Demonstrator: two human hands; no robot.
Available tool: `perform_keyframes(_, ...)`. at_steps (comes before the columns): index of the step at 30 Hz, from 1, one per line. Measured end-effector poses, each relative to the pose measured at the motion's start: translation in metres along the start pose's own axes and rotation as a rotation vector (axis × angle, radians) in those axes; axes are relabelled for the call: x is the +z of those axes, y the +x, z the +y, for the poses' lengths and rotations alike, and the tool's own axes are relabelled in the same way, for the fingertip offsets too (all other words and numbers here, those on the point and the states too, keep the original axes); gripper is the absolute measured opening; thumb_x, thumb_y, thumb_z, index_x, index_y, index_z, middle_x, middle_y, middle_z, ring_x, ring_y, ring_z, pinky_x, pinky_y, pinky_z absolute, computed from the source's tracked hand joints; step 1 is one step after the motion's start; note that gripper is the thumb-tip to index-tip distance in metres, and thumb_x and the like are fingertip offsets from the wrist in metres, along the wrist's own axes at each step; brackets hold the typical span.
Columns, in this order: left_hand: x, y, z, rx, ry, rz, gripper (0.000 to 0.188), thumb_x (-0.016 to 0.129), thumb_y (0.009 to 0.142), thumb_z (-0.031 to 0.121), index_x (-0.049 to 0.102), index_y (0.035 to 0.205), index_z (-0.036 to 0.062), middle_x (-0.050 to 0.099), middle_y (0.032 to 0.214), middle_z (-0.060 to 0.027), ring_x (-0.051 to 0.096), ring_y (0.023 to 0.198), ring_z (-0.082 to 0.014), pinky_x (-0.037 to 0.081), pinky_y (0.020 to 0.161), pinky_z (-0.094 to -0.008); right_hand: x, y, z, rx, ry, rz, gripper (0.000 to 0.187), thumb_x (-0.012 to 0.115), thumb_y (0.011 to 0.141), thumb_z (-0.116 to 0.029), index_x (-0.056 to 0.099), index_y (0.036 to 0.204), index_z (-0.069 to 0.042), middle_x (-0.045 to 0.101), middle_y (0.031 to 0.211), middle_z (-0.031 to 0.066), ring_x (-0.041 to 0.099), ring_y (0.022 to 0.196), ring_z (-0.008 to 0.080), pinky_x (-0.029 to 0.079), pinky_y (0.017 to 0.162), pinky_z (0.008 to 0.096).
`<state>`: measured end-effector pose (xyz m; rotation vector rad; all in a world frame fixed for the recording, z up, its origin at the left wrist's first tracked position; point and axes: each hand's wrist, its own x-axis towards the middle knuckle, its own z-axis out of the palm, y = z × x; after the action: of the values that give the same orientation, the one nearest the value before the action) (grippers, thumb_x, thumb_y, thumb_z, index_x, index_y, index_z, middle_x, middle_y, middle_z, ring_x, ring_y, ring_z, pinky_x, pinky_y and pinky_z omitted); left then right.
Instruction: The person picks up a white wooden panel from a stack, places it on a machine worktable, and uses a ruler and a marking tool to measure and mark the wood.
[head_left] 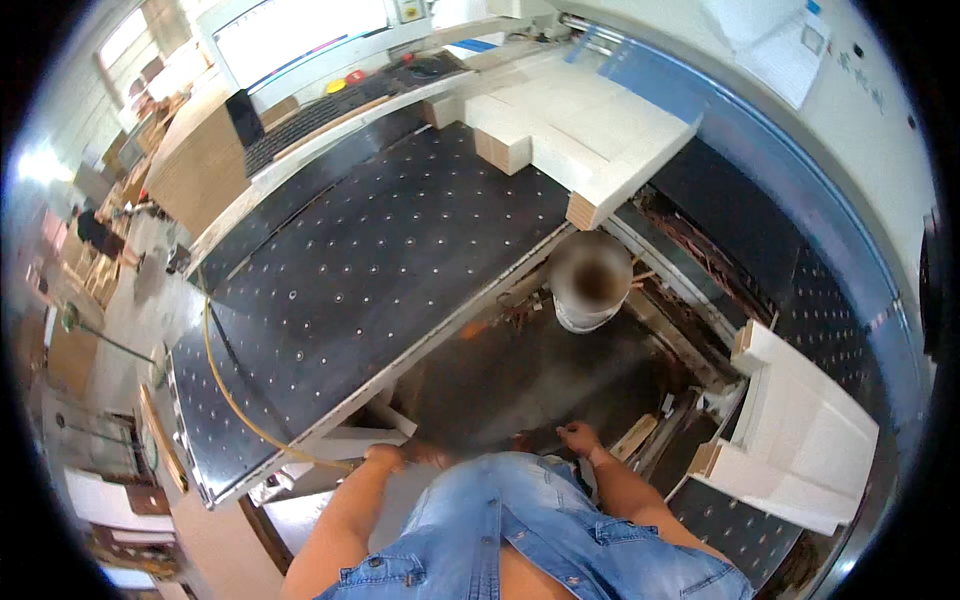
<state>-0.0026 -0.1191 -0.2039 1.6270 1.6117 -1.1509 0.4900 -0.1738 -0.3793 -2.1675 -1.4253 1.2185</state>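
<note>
My left hand [388, 457] is low in front of my body, beside the corner of the black table. Its fingers are smeared by motion, so their grip is unclear. A yellow hose [240, 418] curves across the table and reaches my left wrist. To the right, my right hand [578, 438] is over the dark floor with its fingers curled in; whatever they hold is too small to make out. Beyond my hands, a white round open-topped container [588, 312], dark inside, stands by the inner corner of the machine.
The black table [400, 250], dotted with small studs, spans the left. White panels [590, 110] lie at the far corner, and more white panels [810, 430] at right. Behind are a keyboard [315, 128] and monitor [300, 40]. A person [100, 236] stands far left.
</note>
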Motion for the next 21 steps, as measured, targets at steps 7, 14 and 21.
perform_keyframes(7,-0.039,-0.034,0.050,0.072,-0.068,-0.193,0.045,0.064,0.091,0.028,0.064,0.136,0.0302,0.076,0.111,-0.0013,0.071,0.105,-0.0212,0.054,0.090,-0.0408,-0.012,-0.003,-0.052,-0.029,0.043,-0.144,0.056,0.075,0.089,-0.050,0.075,0.107,0.003,0.076,0.104,0.0186,0.072,0.095,0.0290,0.055,0.085,0.0404)
perform_keyframes(14,-0.052,-0.035,0.058,0.391,-0.164,-0.139,0.033,0.057,0.091,0.028,0.073,0.119,0.0234,0.075,0.088,-0.0095,0.073,0.083,-0.0239,0.057,0.069,-0.0485,0.002,0.015,-0.051,-0.028,0.210,-0.182,0.049,0.074,0.092,-0.045,0.073,0.105,0.003,0.075,0.101,0.0136,0.068,0.093,0.0230,0.053,0.085,0.0375)
perform_keyframes(21,-0.139,-0.140,0.068,0.458,-0.219,0.116,0.039,0.045,0.099,0.040,0.069,0.121,0.0182,0.074,0.113,-0.0160,0.071,0.103,-0.0384,0.055,0.086,-0.0506,0.020,0.049,-0.023,-0.351,-0.055,-0.283,0.044,0.070,0.092,-0.043,0.074,0.108,-0.003,0.075,0.110,0.0177,0.071,0.104,0.0316,0.053,0.088,0.0406)
